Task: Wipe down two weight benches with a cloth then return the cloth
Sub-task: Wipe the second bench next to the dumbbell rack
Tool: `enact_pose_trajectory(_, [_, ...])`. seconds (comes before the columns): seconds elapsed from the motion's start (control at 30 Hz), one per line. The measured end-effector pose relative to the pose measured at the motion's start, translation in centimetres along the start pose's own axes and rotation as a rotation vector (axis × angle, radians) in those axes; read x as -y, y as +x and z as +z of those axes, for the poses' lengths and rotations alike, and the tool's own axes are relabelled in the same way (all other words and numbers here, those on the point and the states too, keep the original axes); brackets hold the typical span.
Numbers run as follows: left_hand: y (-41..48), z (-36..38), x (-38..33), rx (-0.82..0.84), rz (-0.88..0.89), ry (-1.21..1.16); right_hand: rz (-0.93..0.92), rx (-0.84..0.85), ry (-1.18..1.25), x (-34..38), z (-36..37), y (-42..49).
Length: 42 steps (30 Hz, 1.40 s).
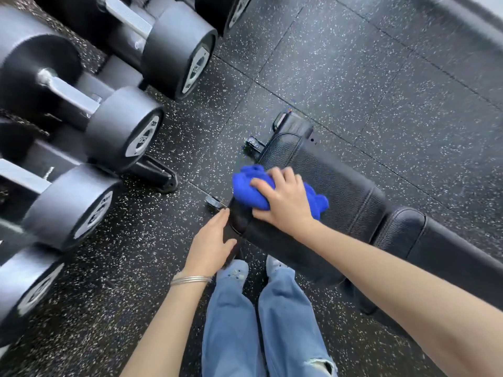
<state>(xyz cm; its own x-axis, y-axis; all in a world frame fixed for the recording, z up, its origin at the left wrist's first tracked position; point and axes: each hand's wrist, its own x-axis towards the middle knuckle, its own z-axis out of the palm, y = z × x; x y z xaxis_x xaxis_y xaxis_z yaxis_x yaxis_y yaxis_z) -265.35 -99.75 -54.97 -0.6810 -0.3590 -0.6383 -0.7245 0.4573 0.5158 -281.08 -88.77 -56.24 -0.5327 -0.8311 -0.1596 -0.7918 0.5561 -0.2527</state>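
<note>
Jeans [285, 322] at 6 o'clock. Left hand [212, 240], fingers straight and released, touches bench [340, 186] end. Right hand [285, 202], at 1 o'clock from it, grasps blue cloth [247, 189] bunched on bench pad. Bench runs toward 4 o'clock. Dumbbells [122, 126] on rack [152, 170] at 9 to 11 o'clock.

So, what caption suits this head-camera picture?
Right hand holds blue cloth on black bench; left hand touches its end.

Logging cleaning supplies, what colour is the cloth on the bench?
Bright blue; the cloth shows best in the head view, under the right hand.
</note>
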Motion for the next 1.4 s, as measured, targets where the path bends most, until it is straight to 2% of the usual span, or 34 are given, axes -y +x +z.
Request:
enact_pose_trajectory(0.1, [-0.2,-0.8,0.7,-0.010,-0.038,0.052,-0.251,0.042,-0.018,-1.6,-0.3,-1.0])
enact_pose_trajectory(0.13, [-0.2,-1.1,0.9,-0.009,-0.042,0.069,-0.264,0.051,-0.035,-2.5,-0.7,-0.4])
enact_pose_trajectory(0.17, [-0.2,-1.4,1.1,-0.004,-0.039,0.087,-0.197,0.039,-0.041,-3.5,-1.0,0.6])
enact_pose_trajectory(0.2, [-0.1,-1.7,1.2,0.000,-0.032,0.103,-0.047,-0.013,-0.027,-4.5,-1.3,1.8])
enact_pose_trajectory(0.27, [0.0,-2.1,1.5,-0.004,-0.016,0.131,0.416,-0.125,0.043,-6.6,-2.0,4.2])
enact_pose_trajectory(0.33, [0.1,-2.3,1.7,-0.007,0.006,0.153,0.864,-0.163,0.212,-8.1,-2.7,6.0])
enact_pose_trajectory(0.37, [0.1,-2.3,1.8,-0.005,0.017,0.158,0.959,-0.154,0.252,-8.0,-2.8,6.4])
enact_pose_trajectory(0.4, [0.1,-2.4,1.8,-0.006,0.025,0.154,0.959,-0.146,0.213,-7.3,-2.7,6.3])
enact_pose_trajectory(0.47, [0.2,-2.3,1.7,-0.024,0.043,0.133,0.830,-0.163,0.107,-4.5,-2.0,5.1])
enact_pose_trajectory(0.57, [0.5,-2.3,1.2,-0.077,0.072,0.123,0.605,-0.143,0.088,1.2,0.2,1.1])
enact_pose_trajectory(0.67, [1.2,-2.7,0.4,-0.114,0.126,0.122,0.307,-0.112,0.040,4.9,2.2,-3.7])
enact_pose_trajectory(0.8, [2.5,-3.5,-1.0,-0.117,0.212,0.171,-0.056,-0.008,-0.030,4.1,2.9,-8.3])
enact_pose_trajectory(0.9, [3.5,-3.5,-2.4,-0.057,0.281,0.236,-0.136,-0.009,-0.076,0.9,3.0,-12.2])
enact_pose_trajectory(0.97, [3.9,-3.1,-3.2,0.009,0.335,0.340,-0.013,-0.063,-0.055,-1.3,3.0,-15.4])
enact_pose_trajectory(1.1, [4.2,-1.9,-3.6,0.144,0.411,0.571,0.462,-0.193,0.044,-2.4,2.7,-17.8])
enact_pose_trajectory(1.17, [4.3,-1.6,-3.4,0.173,0.414,0.622,0.661,-0.250,0.091,-2.0,2.4,-15.5])
enact_pose_trajectory(1.3, [4.1,-1.5,-2.3,0.172,0.442,0.644,1.248,-0.364,0.254,-0.5,2.0,-8.6])
enact_pose_trajectory(1.33, [4.1,-1.4,-2.1,0.173,0.448,0.623,1.302,-0.369,0.249,0.3,2.2,-7.2])
enact_pose_trajectory(1.4, [4.0,-1.3,-1.8,0.160,0.458,0.577,1.258,-0.352,0.195,2.0,2.4,-5.5])
